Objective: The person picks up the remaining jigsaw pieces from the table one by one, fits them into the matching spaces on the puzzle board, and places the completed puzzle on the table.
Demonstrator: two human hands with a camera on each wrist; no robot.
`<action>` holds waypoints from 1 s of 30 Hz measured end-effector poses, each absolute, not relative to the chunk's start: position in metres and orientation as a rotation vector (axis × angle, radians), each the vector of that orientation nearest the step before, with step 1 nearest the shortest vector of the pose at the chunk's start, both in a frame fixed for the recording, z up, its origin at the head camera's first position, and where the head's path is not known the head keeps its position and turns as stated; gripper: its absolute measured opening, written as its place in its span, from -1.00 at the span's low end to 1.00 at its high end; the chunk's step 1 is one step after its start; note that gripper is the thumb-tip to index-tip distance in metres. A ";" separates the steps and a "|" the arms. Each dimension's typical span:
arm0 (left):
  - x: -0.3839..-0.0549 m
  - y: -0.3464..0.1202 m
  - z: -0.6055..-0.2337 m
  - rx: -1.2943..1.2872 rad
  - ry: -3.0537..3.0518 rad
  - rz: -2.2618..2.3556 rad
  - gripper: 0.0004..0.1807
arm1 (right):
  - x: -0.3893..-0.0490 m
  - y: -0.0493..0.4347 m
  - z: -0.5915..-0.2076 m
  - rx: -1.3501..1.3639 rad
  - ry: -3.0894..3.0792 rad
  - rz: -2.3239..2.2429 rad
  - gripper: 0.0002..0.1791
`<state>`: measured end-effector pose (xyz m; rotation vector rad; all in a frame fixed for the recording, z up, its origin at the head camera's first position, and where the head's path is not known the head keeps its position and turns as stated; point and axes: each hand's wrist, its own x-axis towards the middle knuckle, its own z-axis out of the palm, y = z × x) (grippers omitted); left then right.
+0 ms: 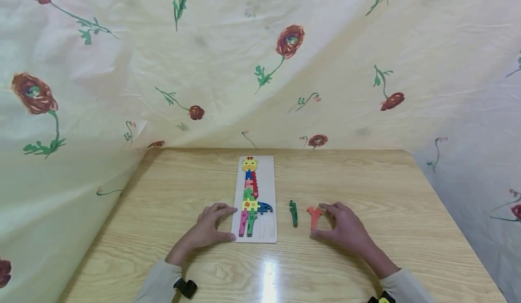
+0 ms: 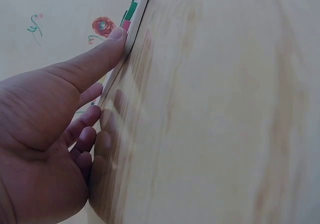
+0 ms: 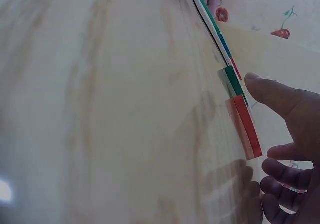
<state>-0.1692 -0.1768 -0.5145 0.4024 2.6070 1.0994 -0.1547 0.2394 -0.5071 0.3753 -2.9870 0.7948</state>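
A white giraffe puzzle board lies upright on the table, with colored pieces set in it from the yellow head down to a pink and a green leg. Pale leg outlines show at its lower right. My left hand rests at the board's left edge, thumb by the bottom corner and index finger higher up. Right of the board lies a loose dark green piece. Beside that is an orange-red leg piece. Around it my right hand spreads thumb and fingers; a gap shows between thumb and piece in the right wrist view.
The wood-grain table extends around the board. A flowered cloth hangs behind it and along both sides. Dark devices are strapped at both wrists, such as the black one on the left. Light glares on the table's front.
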 end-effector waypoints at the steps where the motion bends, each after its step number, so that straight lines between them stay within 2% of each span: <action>1: -0.169 -0.177 -0.515 0.403 2.607 1.098 -0.23 | -0.155 0.239 -0.508 0.374 -2.984 0.794 0.03; 20: -0.170 -0.178 -0.518 0.408 2.630 1.082 -0.22 | -0.152 0.235 -0.512 0.370 -2.954 0.758 -0.15; 30: -0.170 -0.178 -0.519 0.402 2.625 1.081 -0.22 | -0.151 0.235 -0.512 0.352 -2.968 0.742 -0.17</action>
